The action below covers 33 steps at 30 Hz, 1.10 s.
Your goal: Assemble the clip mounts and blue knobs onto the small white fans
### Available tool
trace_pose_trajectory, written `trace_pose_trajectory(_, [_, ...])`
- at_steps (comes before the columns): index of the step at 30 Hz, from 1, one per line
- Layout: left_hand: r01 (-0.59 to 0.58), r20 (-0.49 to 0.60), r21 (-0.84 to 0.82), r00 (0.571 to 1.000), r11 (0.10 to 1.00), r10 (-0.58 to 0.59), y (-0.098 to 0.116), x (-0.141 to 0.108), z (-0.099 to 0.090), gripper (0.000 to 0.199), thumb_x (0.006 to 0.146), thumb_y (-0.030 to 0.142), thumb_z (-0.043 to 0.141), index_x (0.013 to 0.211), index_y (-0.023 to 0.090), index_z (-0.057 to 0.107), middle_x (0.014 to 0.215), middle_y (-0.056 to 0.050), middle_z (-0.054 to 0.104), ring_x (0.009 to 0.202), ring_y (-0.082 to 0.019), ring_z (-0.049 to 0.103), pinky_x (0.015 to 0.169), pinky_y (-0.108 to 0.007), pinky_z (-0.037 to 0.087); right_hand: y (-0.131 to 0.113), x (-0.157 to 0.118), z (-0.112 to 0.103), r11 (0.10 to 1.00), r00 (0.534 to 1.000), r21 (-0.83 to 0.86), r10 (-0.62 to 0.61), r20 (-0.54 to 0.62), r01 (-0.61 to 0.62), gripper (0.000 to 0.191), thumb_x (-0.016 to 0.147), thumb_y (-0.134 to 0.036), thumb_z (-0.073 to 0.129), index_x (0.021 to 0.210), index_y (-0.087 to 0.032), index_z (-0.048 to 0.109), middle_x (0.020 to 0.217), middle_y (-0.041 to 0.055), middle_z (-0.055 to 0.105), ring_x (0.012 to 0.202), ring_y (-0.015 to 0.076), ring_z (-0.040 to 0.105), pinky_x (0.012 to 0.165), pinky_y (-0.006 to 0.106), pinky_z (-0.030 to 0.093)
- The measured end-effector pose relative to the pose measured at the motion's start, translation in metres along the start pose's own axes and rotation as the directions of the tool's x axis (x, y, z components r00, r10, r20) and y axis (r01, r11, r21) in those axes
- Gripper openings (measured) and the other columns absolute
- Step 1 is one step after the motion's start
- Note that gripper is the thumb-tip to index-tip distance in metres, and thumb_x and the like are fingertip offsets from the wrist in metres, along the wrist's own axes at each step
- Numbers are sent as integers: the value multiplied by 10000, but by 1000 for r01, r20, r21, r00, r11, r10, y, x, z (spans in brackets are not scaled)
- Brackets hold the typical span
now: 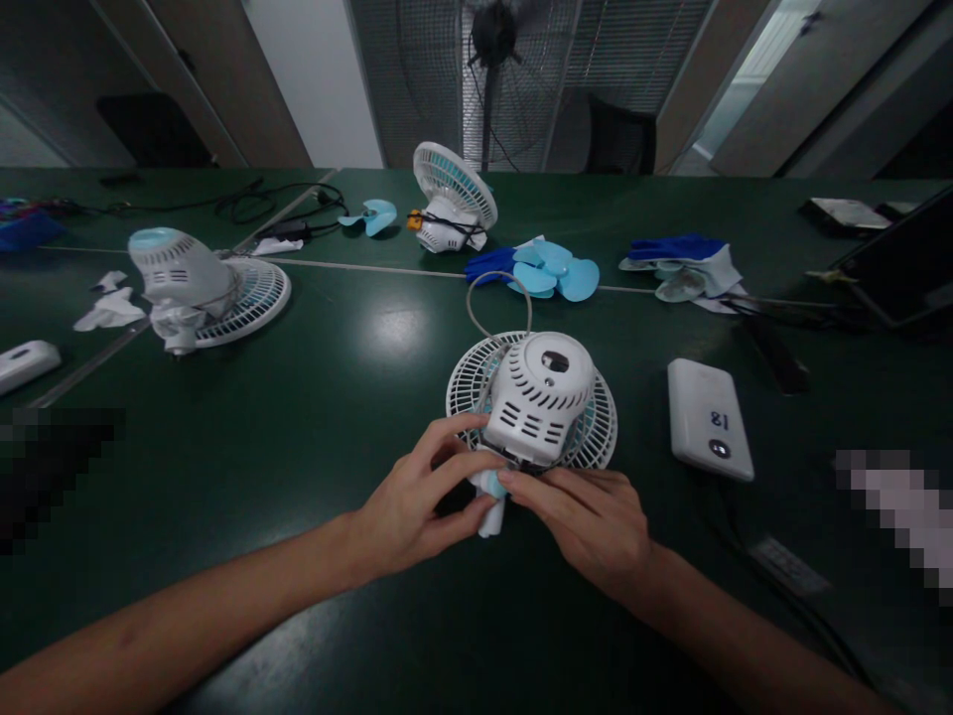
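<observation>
A white fan head [542,382] lies face down on its round grille [463,382], with a thin grey cable looping up behind it. At its near end sits a small white and light blue part [489,497]. My left hand [439,487] pinches this part between thumb and fingers, one finger reaching up to the housing. My right hand [588,511] has its fingers closed at the part's right side, a fingertip against the light blue piece. What lies under the right fingers is hidden.
A second fan [183,278] lies at the left, a third [451,204] at the back. Blue blades [558,270], gloves [685,260] and a white power bank [709,417] lie around. A dark screen [904,258] stands at the right.
</observation>
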<state>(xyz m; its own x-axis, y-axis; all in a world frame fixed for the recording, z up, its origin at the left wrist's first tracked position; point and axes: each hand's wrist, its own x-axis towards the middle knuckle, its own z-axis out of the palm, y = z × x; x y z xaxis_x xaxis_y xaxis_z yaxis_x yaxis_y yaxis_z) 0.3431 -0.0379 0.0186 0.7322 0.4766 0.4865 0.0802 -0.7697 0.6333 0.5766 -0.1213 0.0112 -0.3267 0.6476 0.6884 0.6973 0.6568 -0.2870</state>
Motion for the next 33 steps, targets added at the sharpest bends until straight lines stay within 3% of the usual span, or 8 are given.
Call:
trace_pose_trajectory(9, [3,2,20,1000,1000,-3,-1,-1,1,385,989,185,627,1365,239,566,1495,-147,429,1011,-199,654,911,-422,636,1,-2,2,999,1000,-24,26,13,-25,278,1004,-138,639,1269,-194,702,793,-17,741,644,96,689,599,226,554])
trace_pose_trajectory(23, [-13,7,24,1000,1000,13,0,0,-1,406,984,160,631,1377,230,559,1498,-140,414,964,-180,634,852,-388,621,-1,4,2,1000,1000,-21,-1,-3,1,236,1011,-121,642,1243,-153,667,934,34,795,751,113,745,661,237,593])
trace_pose_trajectory(33, [-12,16,34,1000,999,12,-1,-1,0,414,987,153,630,1391,222,570,1499,-139,414,958,-171,619,837,-377,608,-5,3,2,991,998,-118,59,19,-56,174,1059,-267,597,1182,-163,662,936,12,807,731,117,759,602,268,562])
